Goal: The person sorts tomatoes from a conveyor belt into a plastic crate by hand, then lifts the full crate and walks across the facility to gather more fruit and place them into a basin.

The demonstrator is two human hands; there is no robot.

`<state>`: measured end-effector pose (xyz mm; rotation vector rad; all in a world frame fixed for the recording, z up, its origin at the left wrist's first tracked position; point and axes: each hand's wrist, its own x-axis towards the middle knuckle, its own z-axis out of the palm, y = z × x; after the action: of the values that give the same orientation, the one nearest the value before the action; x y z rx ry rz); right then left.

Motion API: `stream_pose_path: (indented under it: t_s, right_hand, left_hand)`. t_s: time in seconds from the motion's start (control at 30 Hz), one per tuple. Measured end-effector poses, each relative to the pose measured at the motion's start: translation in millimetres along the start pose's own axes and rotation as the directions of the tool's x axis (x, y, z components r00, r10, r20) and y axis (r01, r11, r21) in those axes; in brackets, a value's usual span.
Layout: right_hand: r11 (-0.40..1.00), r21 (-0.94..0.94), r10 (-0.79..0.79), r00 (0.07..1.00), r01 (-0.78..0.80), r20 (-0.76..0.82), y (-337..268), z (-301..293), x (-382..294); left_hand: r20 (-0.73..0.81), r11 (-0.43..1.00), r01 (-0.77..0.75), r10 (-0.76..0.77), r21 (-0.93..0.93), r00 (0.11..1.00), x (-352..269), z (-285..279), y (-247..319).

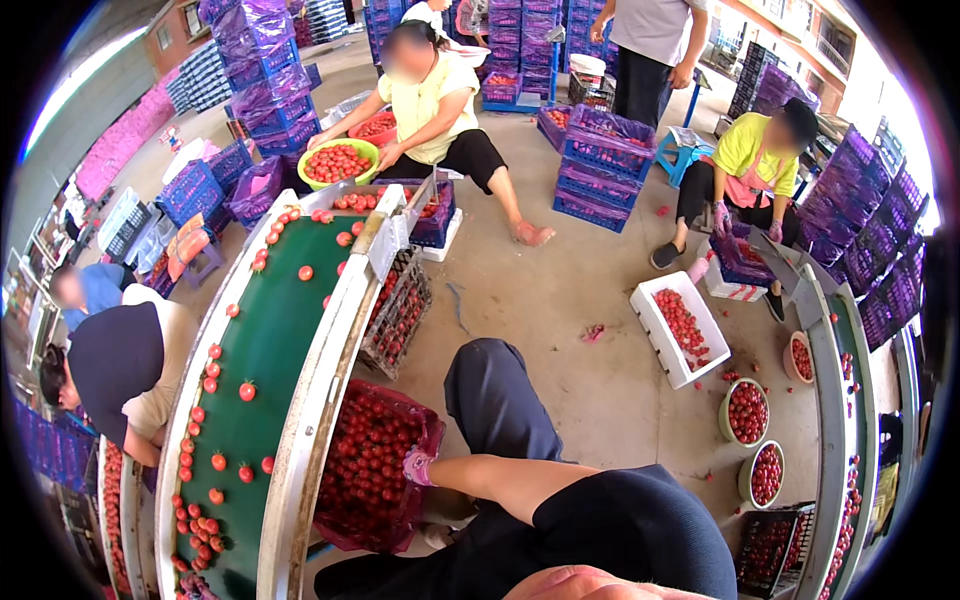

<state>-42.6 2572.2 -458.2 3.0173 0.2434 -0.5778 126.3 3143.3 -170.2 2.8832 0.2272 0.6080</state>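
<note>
My right hand (pixel 419 466), in a pink patterned glove, rests at the right rim of a crate lined with reddish-purple plastic (pixel 431 427). Small red tomatoes (pixel 367 450) fill this crate beside my legs. Whether the fingers grip the liner or only lie on it is unclear. At the bottom left, partly cut off by the frame, my gloved left hand (pixel 196 586) is on the green conveyor belt (pixel 277 337). Loose tomatoes (pixel 199 529) gather close to it; whether it holds any cannot be seen. More tomatoes line the belt's left edge.
The belt's metal side rail (pixel 319 390) stands between belt and crate. A black mesh crate (pixel 397 315) sits beyond. One person (pixel 427 112) holds a yellow-green basin (pixel 339 163) at the belt's far end. Rightward are a white foam box (pixel 679 330), tomato-filled buckets (pixel 724 420) and another conveyor (pixel 817 375).
</note>
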Motion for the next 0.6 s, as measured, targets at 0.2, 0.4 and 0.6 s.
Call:
stream_pose_path:
  t_s: [0.2,0.4,0.6]
  right_hand:
    - [0.972,-0.144,-0.154,0.964,0.188,0.215,7.8,-36.9,-7.8]
    - [0.944,-0.176,-0.240,0.946,0.280,0.217,-1.9,-81.1,-38.5]
    - [0.993,-0.041,-0.096,0.954,0.113,0.283,40.7,-27.9,-84.3]
  left_hand:
    - [0.002,0.892,-0.059,0.064,0.448,0.998,14.5,29.1,-35.2]
    - [0.041,0.997,-0.033,0.036,-0.067,0.999,43.3,-23.5,-82.7]
    - [0.050,0.949,-0.088,0.108,-0.303,0.993,-2.4,-4.7,-0.9]
